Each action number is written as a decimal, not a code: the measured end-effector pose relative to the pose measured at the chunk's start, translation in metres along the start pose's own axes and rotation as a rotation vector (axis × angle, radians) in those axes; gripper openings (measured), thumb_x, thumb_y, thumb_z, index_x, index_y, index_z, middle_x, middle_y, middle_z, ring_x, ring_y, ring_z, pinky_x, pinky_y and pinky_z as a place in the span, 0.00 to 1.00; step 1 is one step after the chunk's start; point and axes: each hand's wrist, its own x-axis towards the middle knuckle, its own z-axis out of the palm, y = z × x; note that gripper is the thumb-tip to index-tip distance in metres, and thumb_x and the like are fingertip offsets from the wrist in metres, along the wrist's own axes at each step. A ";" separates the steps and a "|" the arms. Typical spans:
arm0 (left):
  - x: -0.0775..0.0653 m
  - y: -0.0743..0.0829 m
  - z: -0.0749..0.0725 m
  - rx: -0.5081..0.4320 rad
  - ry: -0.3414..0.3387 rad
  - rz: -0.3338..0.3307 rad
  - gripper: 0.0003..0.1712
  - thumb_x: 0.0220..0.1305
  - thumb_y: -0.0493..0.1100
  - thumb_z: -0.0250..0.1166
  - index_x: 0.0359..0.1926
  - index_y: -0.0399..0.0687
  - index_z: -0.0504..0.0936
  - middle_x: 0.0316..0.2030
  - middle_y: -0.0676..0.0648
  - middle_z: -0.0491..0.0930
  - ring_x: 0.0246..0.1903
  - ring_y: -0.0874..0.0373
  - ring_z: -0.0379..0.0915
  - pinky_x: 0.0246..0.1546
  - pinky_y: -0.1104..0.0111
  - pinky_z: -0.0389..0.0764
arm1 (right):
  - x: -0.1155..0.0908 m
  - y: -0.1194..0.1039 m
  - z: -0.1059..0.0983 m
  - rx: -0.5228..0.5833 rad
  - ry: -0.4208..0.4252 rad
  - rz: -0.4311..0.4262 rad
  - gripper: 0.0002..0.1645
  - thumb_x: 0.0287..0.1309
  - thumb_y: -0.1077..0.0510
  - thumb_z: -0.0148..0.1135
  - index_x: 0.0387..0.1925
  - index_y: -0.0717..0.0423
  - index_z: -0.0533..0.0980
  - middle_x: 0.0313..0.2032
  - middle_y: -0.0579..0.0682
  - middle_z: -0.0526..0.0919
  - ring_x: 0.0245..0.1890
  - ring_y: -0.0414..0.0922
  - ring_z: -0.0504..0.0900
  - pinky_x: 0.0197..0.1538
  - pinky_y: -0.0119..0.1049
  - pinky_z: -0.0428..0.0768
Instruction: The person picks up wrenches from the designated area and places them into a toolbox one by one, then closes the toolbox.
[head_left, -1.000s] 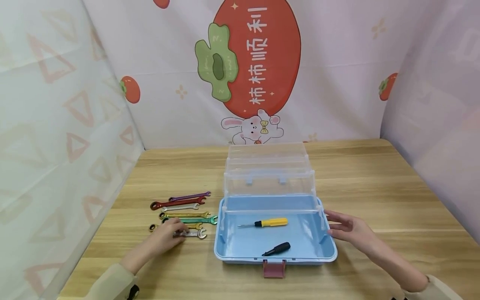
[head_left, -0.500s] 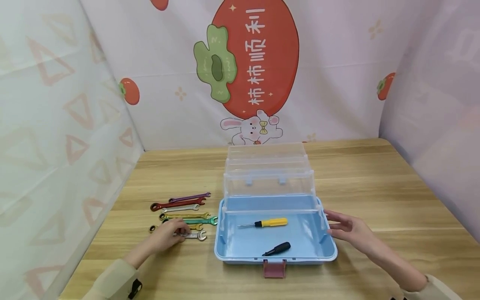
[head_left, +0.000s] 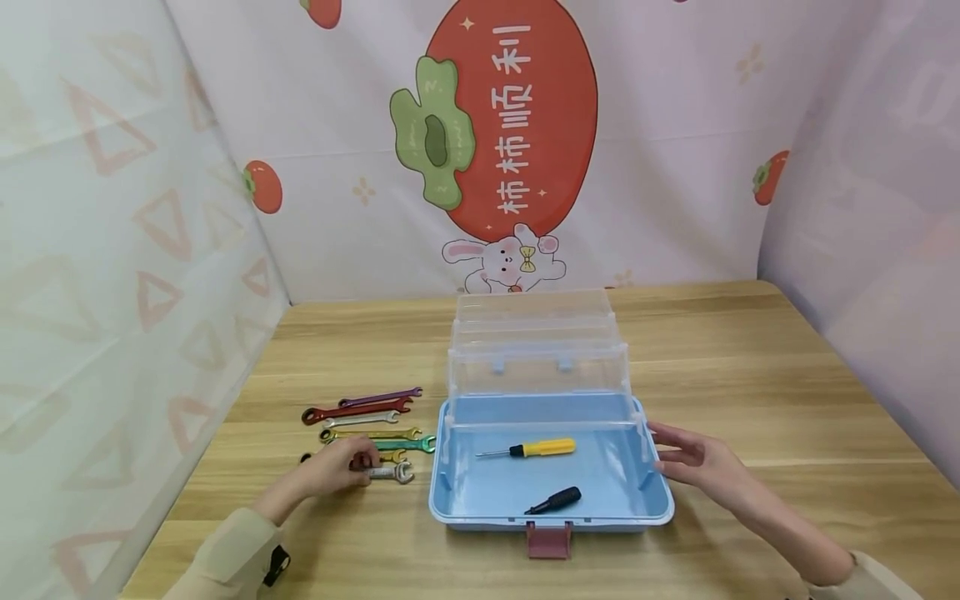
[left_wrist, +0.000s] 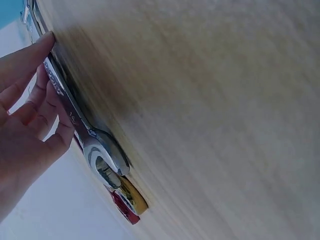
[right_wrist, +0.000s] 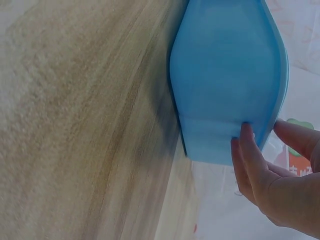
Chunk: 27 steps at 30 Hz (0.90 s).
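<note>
My left hand pinches the handle of a silver wrench between thumb and fingers. In the left wrist view the wrench runs past the thumb, low over the tabletop. Behind it lie a gold wrench and a green wrench, both partly covered by the hand. My right hand touches the right side of a blue toolbox. Seen from the right wrist, its fingertips rest on the outer wall and the thumb is at the rim.
More wrenches lie further back: yellow, white, red and purple. Inside the toolbox are a yellow screwdriver and a black-handled one. Its clear lid stands raised; a pink latch hangs in front.
My left hand shifts slightly to the right along the silver wrench, and more of the handle shows by the fingertips. The right hand and the toolbox stay put.
</note>
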 end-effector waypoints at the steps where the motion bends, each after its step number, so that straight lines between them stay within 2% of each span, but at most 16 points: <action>1: 0.000 -0.001 0.000 -0.009 -0.004 -0.002 0.10 0.48 0.33 0.65 0.32 0.45 0.74 0.28 0.54 0.71 0.27 0.66 0.65 0.26 0.72 0.70 | 0.000 0.001 0.000 0.001 -0.001 -0.004 0.38 0.53 0.56 0.59 0.61 0.68 0.56 0.56 0.69 0.64 0.50 0.57 0.72 0.44 0.37 0.76; 10: -0.003 0.002 0.000 -0.108 0.006 -0.029 0.09 0.47 0.33 0.66 0.29 0.46 0.76 0.24 0.54 0.71 0.23 0.67 0.64 0.23 0.73 0.69 | 0.000 0.002 0.000 0.003 0.004 0.004 0.38 0.53 0.55 0.59 0.61 0.67 0.56 0.56 0.69 0.64 0.50 0.56 0.73 0.44 0.36 0.76; 19: -0.005 0.001 0.000 -0.124 0.047 -0.052 0.08 0.46 0.35 0.67 0.26 0.47 0.75 0.23 0.56 0.72 0.22 0.68 0.64 0.23 0.73 0.69 | 0.000 0.002 0.000 0.027 -0.008 0.012 0.39 0.53 0.55 0.59 0.62 0.67 0.55 0.57 0.69 0.63 0.51 0.58 0.71 0.44 0.37 0.76; 27: -0.006 0.006 -0.010 -0.141 0.166 0.016 0.07 0.44 0.36 0.69 0.27 0.48 0.79 0.24 0.55 0.76 0.23 0.67 0.68 0.24 0.72 0.72 | -0.002 0.003 -0.001 0.049 -0.029 -0.011 0.39 0.54 0.55 0.58 0.62 0.67 0.55 0.57 0.70 0.62 0.51 0.56 0.72 0.45 0.37 0.76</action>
